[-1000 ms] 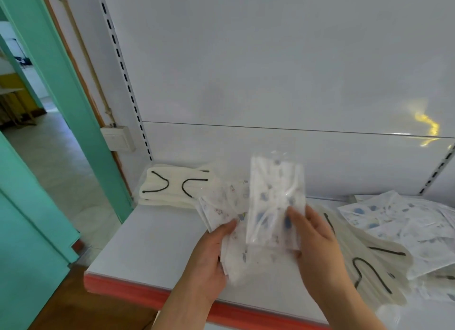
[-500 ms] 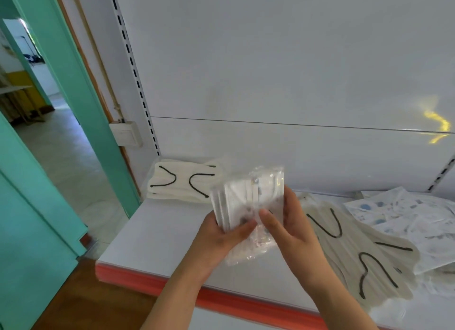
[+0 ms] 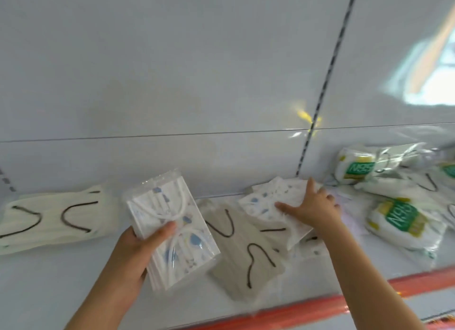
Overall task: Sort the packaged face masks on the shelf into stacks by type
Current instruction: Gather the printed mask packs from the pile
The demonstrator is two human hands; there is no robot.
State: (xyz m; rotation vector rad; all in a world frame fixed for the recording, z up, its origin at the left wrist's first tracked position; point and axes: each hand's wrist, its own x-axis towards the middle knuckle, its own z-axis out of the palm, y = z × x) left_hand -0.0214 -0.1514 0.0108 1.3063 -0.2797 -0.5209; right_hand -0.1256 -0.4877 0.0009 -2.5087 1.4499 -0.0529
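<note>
printed masks (image 3: 172,233): left hand (image 3: 134,251) is gripping the gathered bundle, thumb pinching its front, above the shelf (image 3: 49,275) | change: right hand (image 3: 311,210) has let go, now pressing spread fingers on another printed pack (image 3: 263,201) at the back, likely next for the bundle | unclear: bundle count; N95 packs (image 3: 401,221) blurred, cut off right
</note>
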